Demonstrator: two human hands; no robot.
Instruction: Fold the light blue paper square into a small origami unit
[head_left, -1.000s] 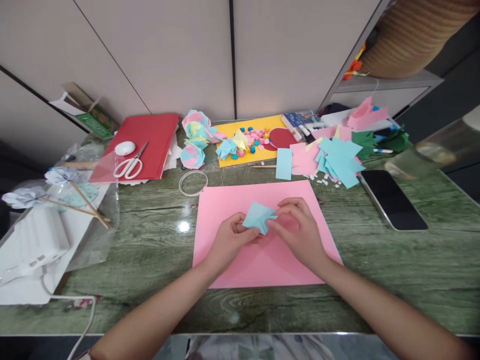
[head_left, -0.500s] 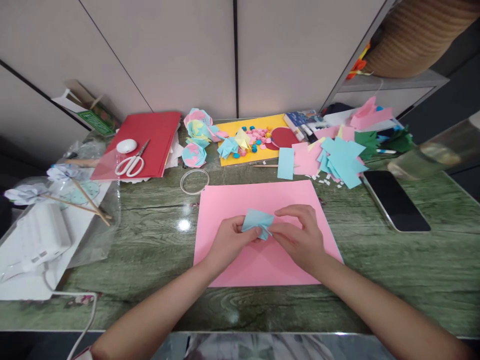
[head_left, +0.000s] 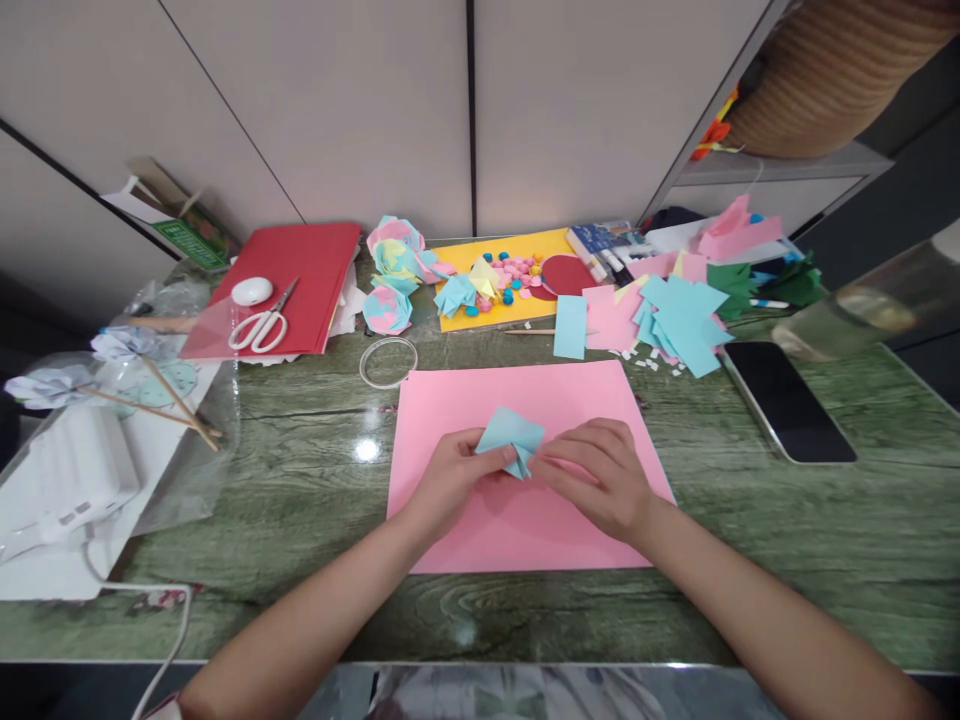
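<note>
A small piece of folded light blue paper (head_left: 511,436) is held above a sheet of pink paper (head_left: 517,545). My left hand (head_left: 457,475) pinches it from the left, thumb on top and fingers beneath. Creases and a pointed flap show at its lower edge. At its lower right corner, my right hand (head_left: 600,475) is closed, with thumb and fingertips brought together on the paper. Those fingertips partly hide the corner. The pink sheet lies flat on the green wood-grain table (head_left: 300,480) under both hands.
Behind the sheet lie a tape roll (head_left: 388,362), folded paper flowers (head_left: 388,308), a yellow card (head_left: 457,322) with small coloured balls, and blue paper pieces (head_left: 686,320). Scissors (head_left: 259,330) rest on a red folder (head_left: 300,260). A phone (head_left: 791,400) and a clear container (head_left: 847,310) stand right.
The blue paper has shifted slightly left and up with my left hand. My right hand's raised index finger has come down, and its fingers have drawn together at the paper's corner.
</note>
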